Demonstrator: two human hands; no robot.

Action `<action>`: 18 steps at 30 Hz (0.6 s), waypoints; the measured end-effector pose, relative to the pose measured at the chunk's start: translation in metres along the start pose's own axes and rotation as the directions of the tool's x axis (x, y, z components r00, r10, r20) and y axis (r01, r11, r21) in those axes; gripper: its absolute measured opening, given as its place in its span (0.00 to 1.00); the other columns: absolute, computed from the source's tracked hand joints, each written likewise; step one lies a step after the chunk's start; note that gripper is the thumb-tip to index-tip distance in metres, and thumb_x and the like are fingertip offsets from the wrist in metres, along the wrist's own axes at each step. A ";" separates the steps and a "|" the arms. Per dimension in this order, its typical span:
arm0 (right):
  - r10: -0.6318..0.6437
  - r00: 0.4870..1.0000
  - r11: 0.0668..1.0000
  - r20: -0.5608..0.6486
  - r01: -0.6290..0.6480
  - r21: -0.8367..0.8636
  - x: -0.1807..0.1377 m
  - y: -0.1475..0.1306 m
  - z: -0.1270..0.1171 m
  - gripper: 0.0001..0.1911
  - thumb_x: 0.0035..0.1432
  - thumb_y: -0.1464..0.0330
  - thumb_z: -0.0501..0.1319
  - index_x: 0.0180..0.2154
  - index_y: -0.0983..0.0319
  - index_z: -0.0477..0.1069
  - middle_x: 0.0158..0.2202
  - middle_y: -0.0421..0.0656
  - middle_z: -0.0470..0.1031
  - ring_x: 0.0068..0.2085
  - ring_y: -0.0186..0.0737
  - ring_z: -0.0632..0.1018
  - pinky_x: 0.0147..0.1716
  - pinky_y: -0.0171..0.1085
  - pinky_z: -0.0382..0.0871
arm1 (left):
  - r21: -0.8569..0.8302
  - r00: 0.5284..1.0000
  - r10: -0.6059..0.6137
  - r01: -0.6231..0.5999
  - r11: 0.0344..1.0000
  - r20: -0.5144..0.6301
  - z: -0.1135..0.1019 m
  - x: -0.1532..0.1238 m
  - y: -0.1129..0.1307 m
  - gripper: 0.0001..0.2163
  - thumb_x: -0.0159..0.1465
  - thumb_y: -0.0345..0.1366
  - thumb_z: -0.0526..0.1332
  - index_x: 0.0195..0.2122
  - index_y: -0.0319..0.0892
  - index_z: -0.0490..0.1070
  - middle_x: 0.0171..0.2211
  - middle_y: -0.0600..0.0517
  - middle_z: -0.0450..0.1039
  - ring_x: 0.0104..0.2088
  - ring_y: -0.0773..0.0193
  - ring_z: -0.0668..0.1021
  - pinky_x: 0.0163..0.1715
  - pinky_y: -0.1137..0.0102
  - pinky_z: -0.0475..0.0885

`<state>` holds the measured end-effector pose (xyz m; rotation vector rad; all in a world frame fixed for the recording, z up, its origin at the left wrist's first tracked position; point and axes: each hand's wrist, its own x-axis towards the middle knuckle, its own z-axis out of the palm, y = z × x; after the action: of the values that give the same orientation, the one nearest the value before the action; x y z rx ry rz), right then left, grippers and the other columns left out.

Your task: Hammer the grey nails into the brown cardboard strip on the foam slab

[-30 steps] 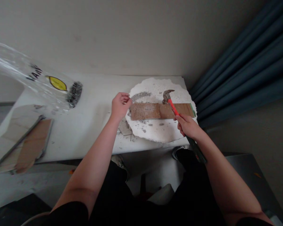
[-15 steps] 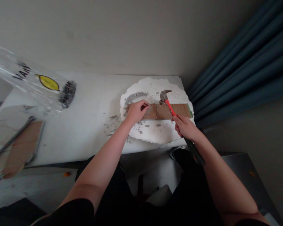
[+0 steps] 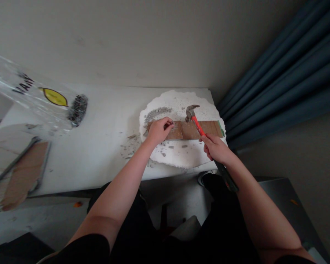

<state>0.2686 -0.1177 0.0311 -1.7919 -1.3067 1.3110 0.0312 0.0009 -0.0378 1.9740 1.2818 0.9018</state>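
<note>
My right hand point(image 3: 215, 147) grips a claw hammer point(image 3: 198, 126) by its orange and black handle. The hammer's metal head hangs above the far side of a brown wooden board point(image 3: 200, 129). Over the board's left part, my left hand point(image 3: 161, 130) has thumb and forefinger pinched together; whatever lies between them is too small to name. The board has a crosswise seam near its middle and a green right end. Under it spreads an irregular white sheet point(image 3: 178, 156), strewn with grey crumbs and chips.
A clear plastic bag point(image 3: 41, 93) with a yellow lemon print and dark contents at its end stands on the white table point(image 3: 99, 146). To the left lie more brown boards point(image 3: 26, 172) and a dark bar point(image 3: 13, 163). Blue curtains point(image 3: 286, 66) hang at right.
Both hands and the hammer look nearly the same as before. The view has shifted very slightly, so the bag and boards at left sit a little further left.
</note>
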 end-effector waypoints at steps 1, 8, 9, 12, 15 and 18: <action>0.000 1.000 1.000 -0.001 0.000 -0.001 0.000 0.000 0.000 0.14 0.71 0.56 0.54 0.38 0.59 0.65 0.17 0.31 0.61 0.13 0.30 0.64 0.11 0.30 0.54 | 0.005 1.000 0.003 -0.003 1.000 -0.001 0.000 0.000 0.000 0.04 0.65 0.37 0.63 0.40 0.46 0.76 0.36 0.51 0.83 0.38 0.60 0.83 0.45 0.63 0.77; 0.002 1.000 1.000 -0.017 -0.002 -0.019 -0.004 -0.008 0.000 0.12 0.71 0.60 0.53 0.36 0.60 0.65 0.17 0.31 0.61 0.13 0.30 0.64 0.11 0.30 0.55 | 0.029 0.999 0.031 -0.031 0.999 -0.007 0.001 -0.001 0.000 0.04 0.65 0.36 0.63 0.39 0.45 0.76 0.38 0.50 0.83 0.40 0.59 0.83 0.45 0.63 0.76; 0.002 1.000 1.000 -0.023 -0.003 -0.015 -0.006 -0.012 0.000 0.12 0.71 0.61 0.53 0.36 0.60 0.65 0.17 0.31 0.61 0.13 0.30 0.64 0.11 0.30 0.55 | 0.041 0.999 0.040 -0.040 0.998 -0.009 0.002 -0.001 0.000 0.04 0.65 0.36 0.63 0.40 0.45 0.76 0.38 0.50 0.83 0.40 0.59 0.83 0.46 0.63 0.76; -0.038 0.999 0.998 -0.023 0.039 0.052 -0.017 -0.025 0.000 0.13 0.71 0.59 0.53 0.37 0.59 0.64 0.17 0.31 0.61 0.13 0.30 0.63 0.11 0.30 0.54 | 0.064 0.998 0.064 -0.063 0.996 -0.015 0.003 -0.002 0.000 0.05 0.65 0.35 0.63 0.43 0.46 0.75 0.39 0.50 0.83 0.42 0.58 0.83 0.47 0.63 0.76; -0.097 0.995 0.987 0.031 0.092 0.129 -0.030 -0.037 0.003 0.15 0.71 0.55 0.52 0.37 0.59 0.64 0.17 0.31 0.60 0.14 0.29 0.62 0.12 0.29 0.53 | 0.045 0.998 0.060 -0.059 0.997 -0.029 0.005 -0.004 -0.002 0.13 0.65 0.34 0.64 0.51 0.47 0.72 0.39 0.52 0.83 0.42 0.60 0.83 0.48 0.64 0.76; -0.096 0.990 0.989 0.106 0.084 0.119 -0.039 -0.043 0.007 0.16 0.71 0.54 0.53 0.37 0.59 0.66 0.18 0.32 0.61 0.14 0.29 0.63 0.13 0.29 0.53 | 0.023 0.998 0.037 -0.035 0.999 -0.055 0.006 -0.006 -0.002 0.18 0.65 0.34 0.65 0.56 0.48 0.67 0.38 0.53 0.83 0.41 0.61 0.83 0.47 0.66 0.76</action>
<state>0.2440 -0.1382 0.0796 -1.5842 -1.3278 1.4228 0.0329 -0.0046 -0.0444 2.0081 1.2962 0.9696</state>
